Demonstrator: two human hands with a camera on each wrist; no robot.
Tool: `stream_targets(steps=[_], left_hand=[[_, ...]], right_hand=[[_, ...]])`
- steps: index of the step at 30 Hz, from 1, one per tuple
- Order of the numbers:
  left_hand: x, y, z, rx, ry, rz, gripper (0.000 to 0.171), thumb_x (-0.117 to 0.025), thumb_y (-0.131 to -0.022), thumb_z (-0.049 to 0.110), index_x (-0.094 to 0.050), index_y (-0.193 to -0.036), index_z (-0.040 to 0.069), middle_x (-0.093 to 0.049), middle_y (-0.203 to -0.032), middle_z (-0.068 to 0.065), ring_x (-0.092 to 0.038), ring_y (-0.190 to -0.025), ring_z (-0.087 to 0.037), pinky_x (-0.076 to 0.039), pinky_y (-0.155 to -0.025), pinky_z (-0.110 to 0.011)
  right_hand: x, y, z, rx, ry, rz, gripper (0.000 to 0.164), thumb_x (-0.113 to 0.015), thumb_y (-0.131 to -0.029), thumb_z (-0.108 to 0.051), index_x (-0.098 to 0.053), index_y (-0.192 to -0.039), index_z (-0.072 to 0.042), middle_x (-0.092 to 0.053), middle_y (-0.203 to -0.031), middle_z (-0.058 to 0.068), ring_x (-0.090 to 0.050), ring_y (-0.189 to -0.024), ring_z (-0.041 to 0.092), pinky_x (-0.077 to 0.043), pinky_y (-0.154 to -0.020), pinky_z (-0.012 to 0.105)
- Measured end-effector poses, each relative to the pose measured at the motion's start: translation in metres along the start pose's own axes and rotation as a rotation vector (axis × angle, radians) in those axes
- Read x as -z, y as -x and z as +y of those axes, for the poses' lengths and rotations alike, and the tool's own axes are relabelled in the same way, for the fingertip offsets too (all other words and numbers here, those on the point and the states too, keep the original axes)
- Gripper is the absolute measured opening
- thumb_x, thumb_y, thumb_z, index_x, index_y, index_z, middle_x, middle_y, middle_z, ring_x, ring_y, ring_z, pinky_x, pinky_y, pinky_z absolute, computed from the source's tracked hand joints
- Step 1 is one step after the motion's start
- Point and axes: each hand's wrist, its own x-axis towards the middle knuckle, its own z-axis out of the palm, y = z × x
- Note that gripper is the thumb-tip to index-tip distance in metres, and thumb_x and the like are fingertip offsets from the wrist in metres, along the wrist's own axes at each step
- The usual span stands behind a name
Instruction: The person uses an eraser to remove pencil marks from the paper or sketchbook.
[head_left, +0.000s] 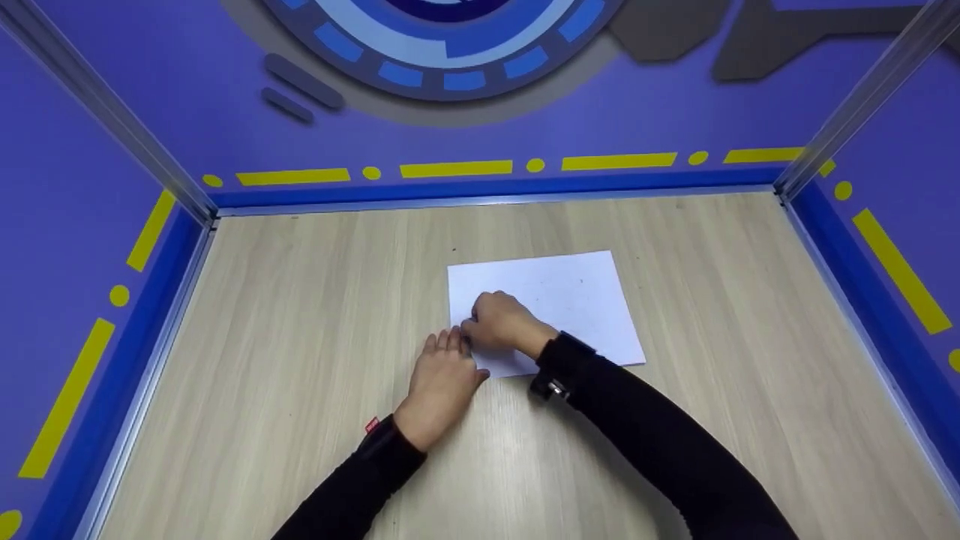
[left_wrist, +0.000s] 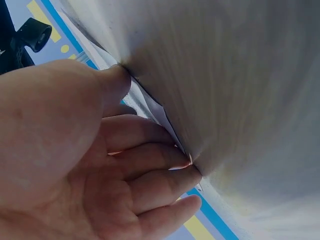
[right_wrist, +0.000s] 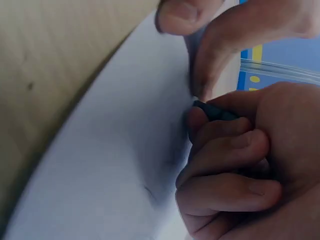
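Note:
White paper (head_left: 570, 307) lies flat on the wooden table, with small dark specks on its surface. My left hand (head_left: 442, 382) rests at its near left corner, fingers extended along the left edge and thumb (left_wrist: 117, 82) at the near edge. My right hand (head_left: 506, 322) is over the paper's left part, right beside the left fingertips. Its curled fingers pinch a small dark object (right_wrist: 217, 111) against the paper's left side; most of it is hidden in the grip, and I cannot tell its kind.
The pale wooden table (head_left: 315, 300) is bordered by a blue-purple back wall (head_left: 450, 142) and side walls with yellow dashes. Metal rails (head_left: 495, 201) run along the table's edges. A few tiny dark specks dot the wood near the paper.

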Motion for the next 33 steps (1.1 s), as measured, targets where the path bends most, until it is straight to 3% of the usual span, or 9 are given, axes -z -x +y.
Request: stream_targets(steps=[4,9,15,24,28,33], left_hand=[[0.001,0.000,0.001,-0.005,-0.027,-0.002,0.069,-0.074,-0.100,0.056,-0.076,-0.135,-0.003,-0.077,-0.141,-0.018,-0.075,-0.129,-0.030,-0.060,-0.111,-0.046],[0.003,-0.001,0.001,-0.006,-0.013,-0.062,0.071,-0.067,-0.104,0.058,-0.073,-0.140,-0.003,-0.073,-0.146,-0.021,-0.073,-0.134,-0.032,-0.058,-0.116,-0.047],[0.004,-0.001,0.002,0.003,0.000,-0.111,0.071,-0.066,-0.105,0.058,-0.072,-0.141,-0.003,-0.072,-0.149,-0.020,-0.072,-0.137,-0.032,-0.057,-0.118,-0.047],[0.003,-0.001,0.000,-0.002,-0.005,-0.083,0.072,-0.066,-0.104,0.059,-0.073,-0.140,-0.003,-0.073,-0.147,-0.020,-0.073,-0.135,-0.032,-0.058,-0.117,-0.047],[0.004,0.001,0.000,0.007,0.000,-0.091,0.072,-0.066,-0.104,0.059,-0.073,-0.141,-0.003,-0.072,-0.148,-0.020,-0.072,-0.136,-0.032,-0.057,-0.117,-0.047],[0.005,0.000,0.000,0.006,0.009,-0.110,0.071,-0.066,-0.105,0.058,-0.072,-0.142,-0.003,-0.071,-0.149,-0.021,-0.071,-0.137,-0.033,-0.056,-0.118,-0.047]], right_hand=[[-0.001,0.002,0.007,-0.008,-0.015,0.009,0.047,-0.070,-0.097,-0.029,-0.048,-0.056,-0.021,-0.042,-0.059,-0.007,-0.049,-0.068,0.020,-0.037,-0.061,0.033],[0.008,0.014,0.030,-0.050,-0.027,0.018,0.046,-0.071,-0.096,-0.030,-0.047,-0.058,-0.020,-0.044,-0.063,-0.005,-0.048,-0.072,0.020,-0.037,-0.065,0.035],[0.027,0.039,0.081,-0.077,-0.071,0.078,0.040,-0.070,-0.094,-0.027,-0.049,-0.060,-0.019,-0.042,-0.063,-0.006,-0.043,-0.061,0.017,-0.035,-0.058,0.031],[0.060,0.081,0.156,-0.236,-0.127,0.118,0.043,-0.067,-0.099,-0.030,-0.048,-0.063,-0.018,-0.038,-0.065,-0.004,-0.040,-0.061,0.016,-0.034,-0.059,0.031],[0.065,0.090,0.170,-0.251,-0.109,0.126,0.043,-0.065,-0.099,-0.029,-0.045,-0.063,-0.017,-0.036,-0.065,-0.004,-0.040,-0.061,0.017,-0.034,-0.060,0.030],[0.067,0.093,0.169,-0.255,-0.086,0.113,0.035,-0.064,-0.099,-0.028,-0.054,-0.069,-0.014,-0.043,-0.070,0.000,-0.047,-0.067,0.020,-0.037,-0.062,0.032]])
